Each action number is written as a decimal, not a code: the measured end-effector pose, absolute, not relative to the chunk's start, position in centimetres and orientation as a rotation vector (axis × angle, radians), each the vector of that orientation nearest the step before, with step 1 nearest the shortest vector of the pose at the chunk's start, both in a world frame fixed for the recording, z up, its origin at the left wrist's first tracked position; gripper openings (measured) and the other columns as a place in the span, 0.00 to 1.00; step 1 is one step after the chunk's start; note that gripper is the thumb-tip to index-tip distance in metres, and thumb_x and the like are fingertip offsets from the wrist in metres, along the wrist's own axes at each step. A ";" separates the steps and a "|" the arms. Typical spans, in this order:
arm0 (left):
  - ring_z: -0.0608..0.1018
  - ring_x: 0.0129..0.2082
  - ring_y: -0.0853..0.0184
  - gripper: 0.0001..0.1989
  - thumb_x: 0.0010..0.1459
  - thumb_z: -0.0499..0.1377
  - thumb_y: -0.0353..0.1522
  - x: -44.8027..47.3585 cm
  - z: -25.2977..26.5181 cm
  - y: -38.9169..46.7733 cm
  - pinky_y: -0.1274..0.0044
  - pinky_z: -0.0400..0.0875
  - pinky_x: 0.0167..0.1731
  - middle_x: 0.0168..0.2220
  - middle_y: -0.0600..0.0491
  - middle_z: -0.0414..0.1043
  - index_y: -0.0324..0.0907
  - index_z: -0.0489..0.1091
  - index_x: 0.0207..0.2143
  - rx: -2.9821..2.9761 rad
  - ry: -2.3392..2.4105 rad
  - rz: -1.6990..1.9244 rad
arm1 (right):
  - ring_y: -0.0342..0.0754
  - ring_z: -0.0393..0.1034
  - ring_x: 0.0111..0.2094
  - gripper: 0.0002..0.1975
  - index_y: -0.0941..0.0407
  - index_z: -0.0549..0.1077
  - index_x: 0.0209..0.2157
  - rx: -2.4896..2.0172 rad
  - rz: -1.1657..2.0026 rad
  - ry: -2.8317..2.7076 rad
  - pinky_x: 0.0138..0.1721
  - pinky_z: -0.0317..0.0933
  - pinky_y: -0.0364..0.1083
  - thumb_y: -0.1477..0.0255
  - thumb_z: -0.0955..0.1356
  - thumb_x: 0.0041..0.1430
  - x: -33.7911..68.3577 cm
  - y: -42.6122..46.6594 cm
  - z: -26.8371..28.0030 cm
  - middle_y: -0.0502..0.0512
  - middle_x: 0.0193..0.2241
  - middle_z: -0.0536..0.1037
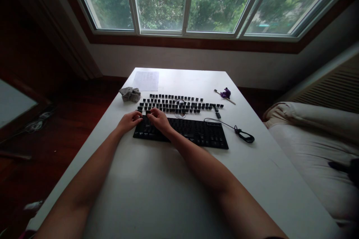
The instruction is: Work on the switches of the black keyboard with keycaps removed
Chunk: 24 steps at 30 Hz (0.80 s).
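Observation:
A black keyboard lies across the white table in front of me, and its upper left part is partly covered by my hands. My right hand pinches a small black keycap above the keyboard's top left edge. Close beside it, my left hand rests at the keyboard's upper left corner with its thumb and fingertips together; whatever they hold is too small to make out. Behind the keyboard, several rows of loose black keycaps are spread out on the table.
A grey cloth lies at the left edge, near a printed paper sheet. At the back right are a brush and a purple bundle. The coiled cable lies right of the keyboard. A sofa stands beside the table.

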<state>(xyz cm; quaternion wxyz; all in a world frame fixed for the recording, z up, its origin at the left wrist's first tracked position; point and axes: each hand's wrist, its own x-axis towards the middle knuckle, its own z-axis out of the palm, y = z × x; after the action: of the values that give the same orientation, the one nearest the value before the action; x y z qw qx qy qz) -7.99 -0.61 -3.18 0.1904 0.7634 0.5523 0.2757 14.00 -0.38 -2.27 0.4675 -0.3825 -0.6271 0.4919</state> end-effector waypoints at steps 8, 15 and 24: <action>0.69 0.25 0.70 0.17 0.58 0.59 0.45 -8.0 -3.2 -0.7 0.78 0.64 0.29 0.26 0.58 0.69 0.44 0.74 0.43 2.137 1.542 0.781 | 0.43 0.65 0.26 0.07 0.55 0.69 0.31 -0.963 0.985 -1.806 0.29 0.58 0.41 0.66 0.67 0.59 14.4 -1.2 -1.8 0.45 0.23 0.70; 0.68 0.25 0.70 0.17 0.55 0.61 0.43 -8.2 -3.4 -0.5 0.78 0.63 0.29 0.26 0.59 0.68 0.44 0.73 0.43 2.132 1.535 0.781 | 0.42 0.66 0.23 0.04 0.54 0.70 0.33 -0.945 1.034 -1.905 0.26 0.55 0.40 0.69 0.67 0.59 14.4 -1.7 -1.3 0.45 0.22 0.72; 0.70 0.27 0.69 0.15 0.54 0.60 0.38 -8.3 -3.4 -0.5 0.79 0.63 0.29 0.27 0.58 0.69 0.43 0.73 0.43 2.119 1.502 0.756 | 0.43 0.62 0.25 0.06 0.53 0.73 0.35 -0.732 0.791 -2.333 0.29 0.49 0.41 0.72 0.70 0.53 15.2 -2.2 0.7 0.47 0.25 0.72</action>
<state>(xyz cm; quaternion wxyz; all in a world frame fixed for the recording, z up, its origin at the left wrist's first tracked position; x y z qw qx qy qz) -8.30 -0.54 -3.42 0.2165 0.7647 0.5422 0.2727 15.19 -2.19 0.71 0.2818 -0.2732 -0.8711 0.2953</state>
